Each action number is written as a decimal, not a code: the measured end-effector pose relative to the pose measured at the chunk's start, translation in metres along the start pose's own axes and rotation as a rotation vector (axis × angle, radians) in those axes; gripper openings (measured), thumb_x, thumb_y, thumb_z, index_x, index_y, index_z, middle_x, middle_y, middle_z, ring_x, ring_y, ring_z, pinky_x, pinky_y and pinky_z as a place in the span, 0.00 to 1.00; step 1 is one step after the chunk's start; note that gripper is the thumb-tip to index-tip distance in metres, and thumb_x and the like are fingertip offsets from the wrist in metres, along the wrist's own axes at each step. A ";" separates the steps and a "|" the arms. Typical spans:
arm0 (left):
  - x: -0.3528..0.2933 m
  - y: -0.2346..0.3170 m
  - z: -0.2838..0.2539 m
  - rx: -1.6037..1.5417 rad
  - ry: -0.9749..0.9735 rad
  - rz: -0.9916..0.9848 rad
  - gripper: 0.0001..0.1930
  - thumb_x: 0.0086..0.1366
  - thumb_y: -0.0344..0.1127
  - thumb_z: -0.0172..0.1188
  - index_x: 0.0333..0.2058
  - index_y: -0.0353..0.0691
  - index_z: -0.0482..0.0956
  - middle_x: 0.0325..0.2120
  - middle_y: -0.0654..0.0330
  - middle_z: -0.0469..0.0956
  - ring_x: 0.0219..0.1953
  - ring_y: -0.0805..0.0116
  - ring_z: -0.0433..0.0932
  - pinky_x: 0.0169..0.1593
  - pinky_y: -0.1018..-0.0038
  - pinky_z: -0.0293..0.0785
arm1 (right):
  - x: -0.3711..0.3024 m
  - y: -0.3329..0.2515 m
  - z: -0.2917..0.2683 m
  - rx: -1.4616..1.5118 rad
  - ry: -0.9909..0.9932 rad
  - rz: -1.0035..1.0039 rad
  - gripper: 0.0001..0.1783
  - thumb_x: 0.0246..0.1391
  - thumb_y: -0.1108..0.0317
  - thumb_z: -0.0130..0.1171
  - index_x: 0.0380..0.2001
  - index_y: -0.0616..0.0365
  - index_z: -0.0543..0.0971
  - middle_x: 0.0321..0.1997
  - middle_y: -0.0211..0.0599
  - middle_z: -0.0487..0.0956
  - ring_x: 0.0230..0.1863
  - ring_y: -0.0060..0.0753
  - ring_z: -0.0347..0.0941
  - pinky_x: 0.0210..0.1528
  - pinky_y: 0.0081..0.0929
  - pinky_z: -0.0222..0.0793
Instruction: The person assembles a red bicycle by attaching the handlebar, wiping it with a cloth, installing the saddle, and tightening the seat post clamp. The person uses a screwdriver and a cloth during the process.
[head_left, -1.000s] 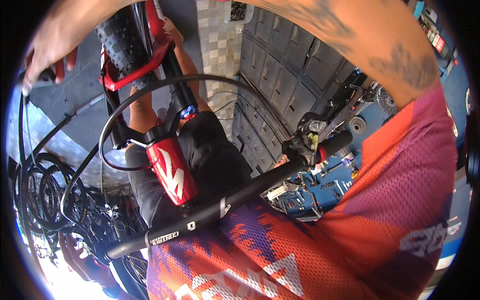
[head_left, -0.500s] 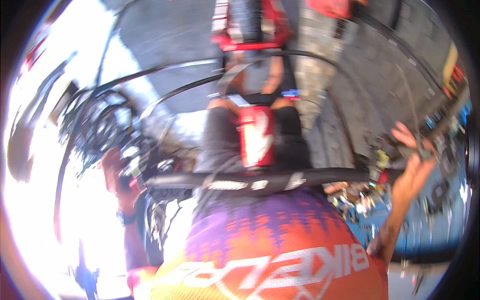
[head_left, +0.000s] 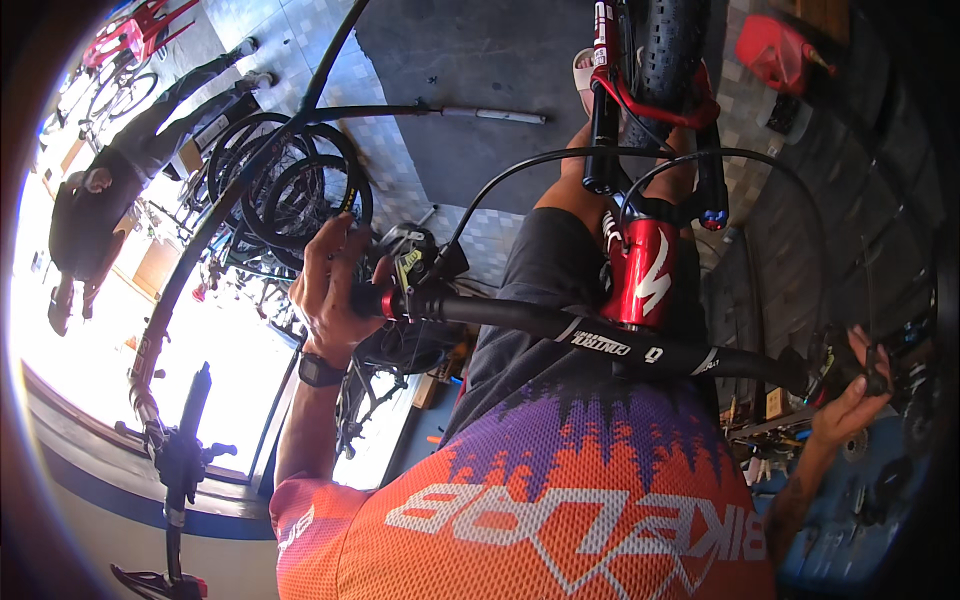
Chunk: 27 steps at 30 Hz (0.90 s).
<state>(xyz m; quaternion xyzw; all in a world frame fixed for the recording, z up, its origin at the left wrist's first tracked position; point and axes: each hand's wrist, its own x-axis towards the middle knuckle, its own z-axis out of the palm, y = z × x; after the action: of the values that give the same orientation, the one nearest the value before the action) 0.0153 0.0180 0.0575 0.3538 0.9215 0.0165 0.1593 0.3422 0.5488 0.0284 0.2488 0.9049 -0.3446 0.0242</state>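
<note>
A black bicycle handlebar (head_left: pixel 560 322) runs across in front of me, sloping down to the right. It meets a red head tube (head_left: pixel 645 272) above a red fork crown (head_left: pixel 655 115) and knobby tire (head_left: pixel 672 65). My left hand (head_left: pixel 335 285) is around the black grip at the left end, fingers partly raised, beside a red clamp ring (head_left: pixel 391 304) and a brake lever body (head_left: pixel 415 262). My right hand (head_left: pixel 850 390) curls around the dark controls at the right end; what exactly its fingers grip is partly hidden in shadow. Black cables (head_left: pixel 520 158) arch over the bar.
A repair stand arm (head_left: pixel 180 470) stands at left. Several wheels and bikes (head_left: pixel 300 190) lie beyond it. A person (head_left: pixel 110 195) stands far left. A red container (head_left: pixel 770 52) is at the upper right. Tools hang on a blue panel (head_left: pixel 850 500) at right.
The handlebar and frame have shifted right in view, and the bar now slopes. My right hand, fingers spread earlier, has closed around the bar's right end. The earlier frame is blurred.
</note>
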 end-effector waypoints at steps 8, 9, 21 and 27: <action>-0.005 -0.003 -0.001 -0.064 0.014 0.042 0.15 0.51 0.33 0.76 0.39 0.40 0.86 0.47 0.51 0.84 0.33 0.59 0.86 0.30 0.69 0.81 | -0.010 0.014 -0.016 -0.130 -0.031 0.081 0.17 0.79 0.66 0.41 0.57 0.71 0.69 0.44 0.49 0.80 0.48 0.42 0.77 0.61 0.44 0.69; -0.007 -0.004 -0.002 -0.061 -0.004 0.056 0.15 0.51 0.33 0.76 0.38 0.41 0.86 0.46 0.51 0.84 0.32 0.59 0.86 0.29 0.69 0.80 | -0.012 0.017 -0.017 -0.120 -0.040 0.075 0.17 0.79 0.67 0.41 0.58 0.71 0.69 0.44 0.47 0.80 0.46 0.41 0.76 0.59 0.41 0.70; -0.003 0.001 0.004 -0.167 0.048 0.120 0.18 0.65 0.40 0.72 0.43 0.30 0.82 0.46 0.48 0.82 0.45 0.49 0.84 0.43 0.61 0.82 | -0.001 -0.007 -0.009 -0.081 -0.038 0.225 0.16 0.72 0.66 0.52 0.54 0.68 0.68 0.34 0.42 0.82 0.42 0.39 0.79 0.53 0.37 0.72; -0.009 0.000 0.007 -0.112 0.107 0.076 0.15 0.64 0.34 0.72 0.43 0.29 0.81 0.47 0.47 0.82 0.45 0.53 0.83 0.35 0.68 0.79 | 0.018 -0.011 -0.004 -0.142 0.058 -0.149 0.16 0.73 0.63 0.51 0.52 0.67 0.68 0.40 0.44 0.87 0.47 0.45 0.79 0.56 0.41 0.71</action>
<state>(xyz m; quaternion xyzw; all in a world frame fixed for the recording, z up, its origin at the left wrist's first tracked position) 0.0238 0.0115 0.0539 0.3779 0.9122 0.0927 0.1288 0.3217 0.5520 0.0341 0.1885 0.9433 -0.2729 -0.0100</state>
